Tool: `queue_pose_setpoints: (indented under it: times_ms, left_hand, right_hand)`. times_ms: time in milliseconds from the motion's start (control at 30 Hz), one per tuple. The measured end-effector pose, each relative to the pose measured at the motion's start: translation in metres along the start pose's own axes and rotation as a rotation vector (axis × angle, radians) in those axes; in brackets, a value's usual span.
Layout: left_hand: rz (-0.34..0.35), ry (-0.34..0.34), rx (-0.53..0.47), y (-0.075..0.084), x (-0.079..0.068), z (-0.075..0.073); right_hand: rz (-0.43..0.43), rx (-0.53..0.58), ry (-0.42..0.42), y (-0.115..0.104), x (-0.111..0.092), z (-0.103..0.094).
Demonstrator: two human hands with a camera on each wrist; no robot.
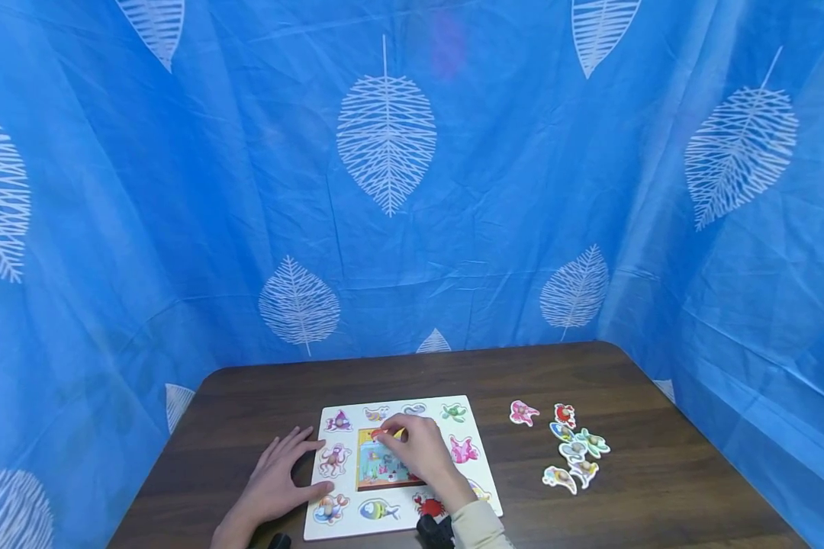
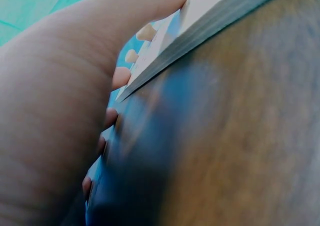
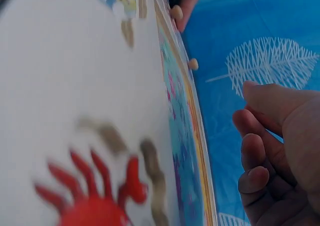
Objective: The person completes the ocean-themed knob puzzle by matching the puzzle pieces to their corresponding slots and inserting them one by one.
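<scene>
A white puzzle board [image 1: 353,526] with sea-animal pictures and a framed centre scene lies on the table. My left hand [image 1: 279,476] rests at its left edge, fingers spread, thumb and index finger touching the board. An octopus piece [image 1: 333,460], a purple fish piece [image 1: 339,420] and an orange piece [image 1: 331,508] lie in its left column; wooden knobs [image 3: 176,12] show in the right wrist view. Over the board's centre is my right hand [image 1: 422,454]. Its fingers [image 3: 252,148] are loosely bent, thumb near the index fingertip, with nothing visible between them.
Right of the board lie several loose knobbed pieces, among them a pink piece [image 1: 523,412], a red crab piece [image 1: 564,415] and a green turtle piece [image 1: 593,442]. The dark wooden table [image 1: 632,511] is backed by a blue curtain [image 1: 453,267] with white leaf prints.
</scene>
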State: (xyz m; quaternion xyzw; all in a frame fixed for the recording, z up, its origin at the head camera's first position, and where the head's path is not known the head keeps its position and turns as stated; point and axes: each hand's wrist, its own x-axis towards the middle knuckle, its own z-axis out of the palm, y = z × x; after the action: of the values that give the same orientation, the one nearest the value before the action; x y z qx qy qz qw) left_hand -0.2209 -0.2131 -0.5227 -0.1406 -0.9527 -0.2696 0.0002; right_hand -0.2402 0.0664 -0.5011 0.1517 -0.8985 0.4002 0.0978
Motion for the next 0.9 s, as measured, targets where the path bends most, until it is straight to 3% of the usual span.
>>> queue_pose_setpoints:
  times_ms: [200,500,900]
  left_hand:
    - [-0.012,-0.009,0.005,-0.001,0.000,0.000]
    - [-0.026,-0.018,0.014,0.000,0.001,-0.001]
    - [-0.019,-0.019,0.009,-0.001,0.001,-0.002]
  right_hand:
    - [-0.005,-0.018,0.073,0.012,0.002,-0.013]
    - [0.104,-0.050,0.214,0.038,0.002,-0.046]
    - [0.206,-0.059,0.294,0.065,-0.001,-0.077]
